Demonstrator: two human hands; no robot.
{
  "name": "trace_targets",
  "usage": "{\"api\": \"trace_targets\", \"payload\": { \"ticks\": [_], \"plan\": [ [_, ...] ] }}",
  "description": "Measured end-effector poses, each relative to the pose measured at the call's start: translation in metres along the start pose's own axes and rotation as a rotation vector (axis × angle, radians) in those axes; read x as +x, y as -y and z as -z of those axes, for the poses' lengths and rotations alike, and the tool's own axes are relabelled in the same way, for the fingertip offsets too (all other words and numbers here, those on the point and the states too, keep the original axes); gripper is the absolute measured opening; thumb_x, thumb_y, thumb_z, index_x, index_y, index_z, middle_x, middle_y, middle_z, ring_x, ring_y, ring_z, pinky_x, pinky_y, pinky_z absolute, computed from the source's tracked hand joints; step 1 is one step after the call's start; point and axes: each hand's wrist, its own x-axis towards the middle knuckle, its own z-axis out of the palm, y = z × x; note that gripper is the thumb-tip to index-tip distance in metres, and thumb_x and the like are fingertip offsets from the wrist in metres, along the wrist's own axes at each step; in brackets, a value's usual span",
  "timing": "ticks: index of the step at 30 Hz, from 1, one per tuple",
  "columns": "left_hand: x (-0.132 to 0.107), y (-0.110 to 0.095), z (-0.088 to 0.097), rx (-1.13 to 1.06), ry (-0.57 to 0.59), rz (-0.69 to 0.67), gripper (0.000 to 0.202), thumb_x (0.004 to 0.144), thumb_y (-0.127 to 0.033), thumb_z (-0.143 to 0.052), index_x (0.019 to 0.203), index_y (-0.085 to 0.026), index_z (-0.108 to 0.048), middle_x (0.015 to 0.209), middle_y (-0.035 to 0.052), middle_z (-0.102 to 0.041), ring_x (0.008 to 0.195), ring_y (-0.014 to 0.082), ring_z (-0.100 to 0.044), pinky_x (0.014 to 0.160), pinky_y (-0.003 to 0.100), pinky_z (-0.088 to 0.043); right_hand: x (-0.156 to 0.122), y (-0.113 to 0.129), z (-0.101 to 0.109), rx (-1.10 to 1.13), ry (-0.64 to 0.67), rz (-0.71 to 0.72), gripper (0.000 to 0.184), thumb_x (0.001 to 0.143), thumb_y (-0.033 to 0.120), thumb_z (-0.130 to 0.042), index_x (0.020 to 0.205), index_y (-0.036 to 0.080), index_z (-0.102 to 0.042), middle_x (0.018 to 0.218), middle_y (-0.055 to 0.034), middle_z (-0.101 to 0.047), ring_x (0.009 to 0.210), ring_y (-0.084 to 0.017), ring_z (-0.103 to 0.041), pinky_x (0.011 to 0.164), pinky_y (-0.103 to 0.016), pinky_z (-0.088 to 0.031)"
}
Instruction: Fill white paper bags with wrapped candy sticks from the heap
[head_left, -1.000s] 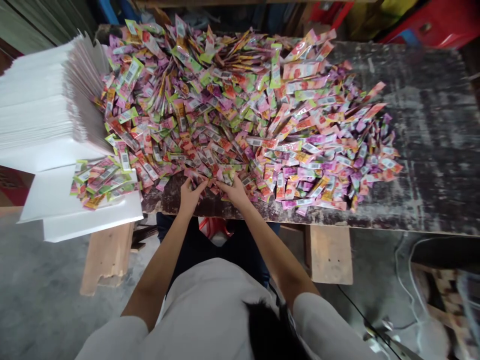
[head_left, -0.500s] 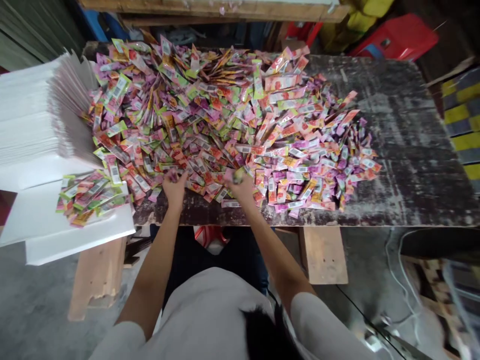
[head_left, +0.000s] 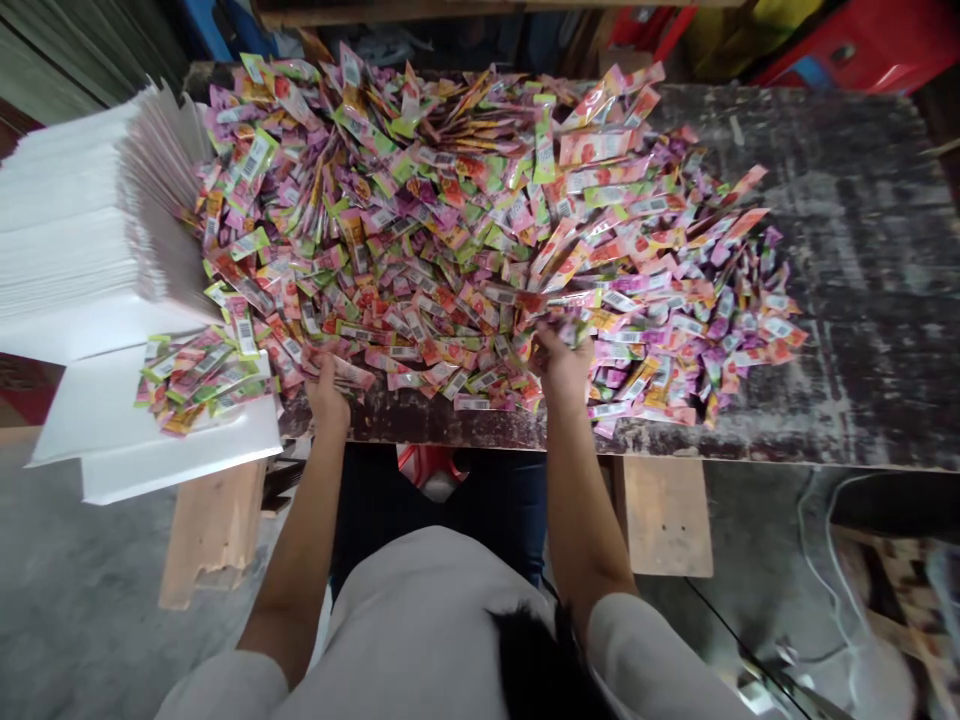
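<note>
A wide heap of small, colourful printed sachets (head_left: 450,250) covers much of the dark worn table (head_left: 847,300). At the near edge of the heap my left hand (head_left: 328,398) is closed on pink sachets (head_left: 351,374). Farther right, my right hand (head_left: 566,378) grips a few sachets, one with purple and green on it, against the heap; its fingertips are partly hidden. To the left of my left hand, a smaller pile of sachets (head_left: 199,375) lies on a white paper sheet (head_left: 165,465).
A tall stack of white paper (head_left: 67,240) stands at the table's left end, beside the heap. A wooden beam (head_left: 487,12) crosses beyond the far edge. Red plastic (head_left: 862,45) shows at the back right. Wooden supports (head_left: 667,515) stick out below the near edge.
My hands have moved apart: the left to the left, now with pink sachets showing in it, the right to the right along the heap. The whole view has shifted slightly.
</note>
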Motion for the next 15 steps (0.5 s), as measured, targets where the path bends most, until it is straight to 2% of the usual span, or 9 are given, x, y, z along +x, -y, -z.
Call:
{"api": "trace_targets", "payload": {
  "ticks": [3, 5, 8, 11, 13, 15],
  "plan": [
    [0.009, -0.021, 0.0, 0.01, 0.13, 0.021, 0.03, 0.076, -0.049, -0.065, 0.083, -0.02, -0.056, 0.064, -0.003, -0.059, 0.063, 0.0155, -0.063, 0.073, 0.035, -0.057, 0.007, 0.008, 0.004, 0.147, 0.002, 0.029, 0.035, 0.072, 0.05, -0.067, 0.094, 0.023, -0.059, 0.083, -0.0002, -0.064, 0.077, -0.017, -0.064, 0.067, -0.034, -0.056],
    [0.019, -0.03, -0.007, 0.211, 0.212, -0.045, 0.032, 0.07, -0.044, -0.072, 0.086, -0.02, -0.058, 0.064, -0.0042, -0.057, 0.058, 0.0147, -0.059, 0.068, 0.034, -0.057, 0.012, 0.01, 0.0, 0.027, 0.072, 0.04, 0.039, 0.07, 0.052, -0.07, 0.092, 0.022, -0.059, 0.081, -0.001, -0.064, 0.074, -0.018, -0.063, 0.067, -0.035, -0.056],
    [0.036, -0.03, -0.024, 0.754, 0.423, -0.219, 0.046, 0.066, -0.031, -0.075, 0.108, -0.02, -0.06, 0.085, 0.0025, -0.068, 0.077, 0.021, -0.066, 0.077, 0.037, -0.056, 0.018, 0.008, -0.014, -0.322, 0.211, 0.084, 0.044, 0.06, 0.045, -0.08, 0.09, 0.019, -0.06, 0.081, -0.0041, -0.066, 0.075, -0.022, -0.063, 0.07, -0.039, -0.055],
    [0.047, -0.02, -0.043, 1.329, 0.612, -0.34, 0.045, 0.075, -0.021, -0.064, 0.12, -0.018, -0.059, 0.097, 0.0133, -0.071, 0.097, 0.0309, -0.067, 0.087, 0.043, -0.051, 0.027, 0.005, -0.039, -0.641, 0.253, 0.151, 0.041, 0.064, 0.04, -0.077, 0.094, 0.017, -0.063, 0.09, -0.0103, -0.069, 0.086, -0.029, -0.064, 0.079, -0.044, -0.053],
    [0.05, -0.014, -0.053, 1.549, 0.662, -0.391, 0.039, 0.08, -0.021, -0.057, 0.119, -0.016, -0.062, 0.099, 0.0182, -0.071, 0.1, 0.0344, -0.066, 0.088, 0.045, -0.049, 0.032, 0.002, -0.056, -0.829, 0.274, 0.159, 0.039, 0.068, 0.037, -0.074, 0.099, 0.016, -0.064, 0.095, -0.0135, -0.07, 0.094, -0.033, -0.064, 0.085, -0.046, -0.05],
    [0.05, -0.011, -0.057, 1.617, 0.678, -0.437, 0.034, 0.083, -0.024, -0.054, 0.115, -0.016, -0.065, 0.101, 0.0194, -0.071, 0.101, 0.0343, -0.066, 0.089, 0.044, -0.047, 0.036, -0.001, -0.069, -0.935, 0.298, 0.149, 0.035, 0.069, 0.033, -0.071, 0.098, 0.015, -0.065, 0.095, -0.0149, -0.07, 0.098, -0.034, -0.063, 0.088, -0.046, -0.049]
  ]
}}
